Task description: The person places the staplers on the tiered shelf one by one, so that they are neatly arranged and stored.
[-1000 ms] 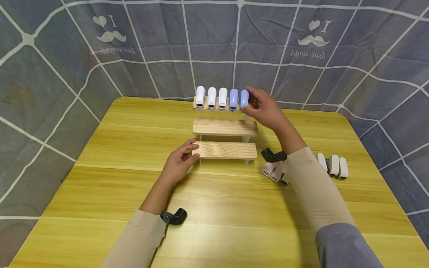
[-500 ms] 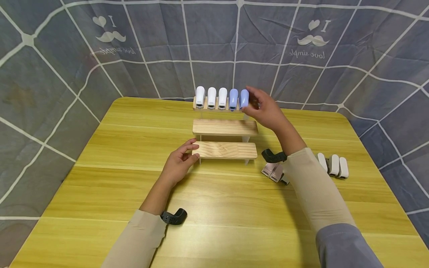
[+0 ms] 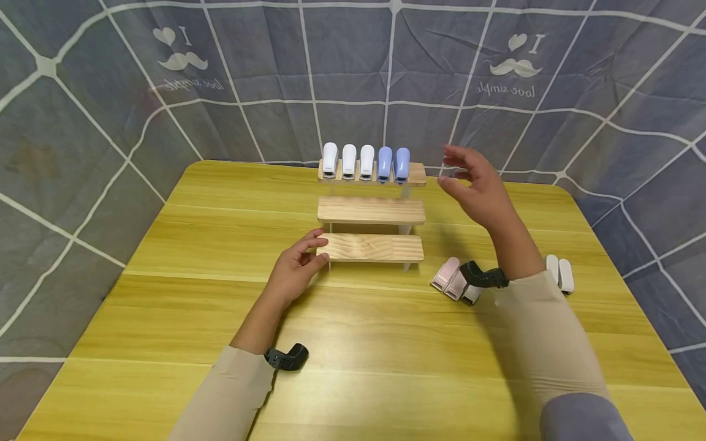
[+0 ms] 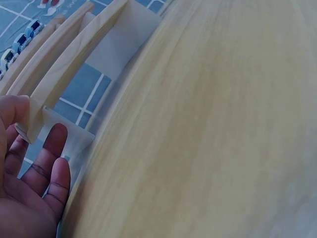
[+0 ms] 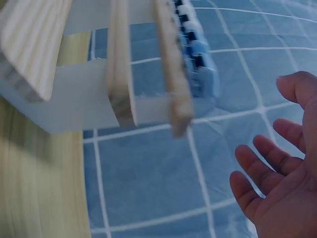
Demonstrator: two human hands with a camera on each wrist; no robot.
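Note:
A three-tier wooden display stand (image 3: pixel 369 211) stands at the back of the table. Its top tier bears three white staplers (image 3: pixel 349 162) and two blue staplers (image 3: pixel 401 164) in one row, set on end towards the left. My left hand (image 3: pixel 292 269) pinches the left end of the lowest tier between thumb and fingers; the left wrist view shows the thumb (image 4: pixel 14 106) against that plank's end. Off to the right of the top tier, my right hand (image 3: pixel 478 187) hovers in the air, fingers apart and holding nothing. The right wrist view has that hand (image 5: pixel 282 183) clear of the stand.
Pink staplers (image 3: pixel 445 274) and a whitish one (image 3: pixel 471 294) lie on the table (image 3: pixel 386 367) right of the stand, partly under the right wrist strap. Farther right are white staplers (image 3: pixel 565 275), partly hidden by the sleeve. A grey checked curtain (image 3: pixel 353 67) hangs behind.
My right hand has let go of the rightmost blue stapler and moved away to the right. That stapler stays on the top tier. The left hand has kept its place.

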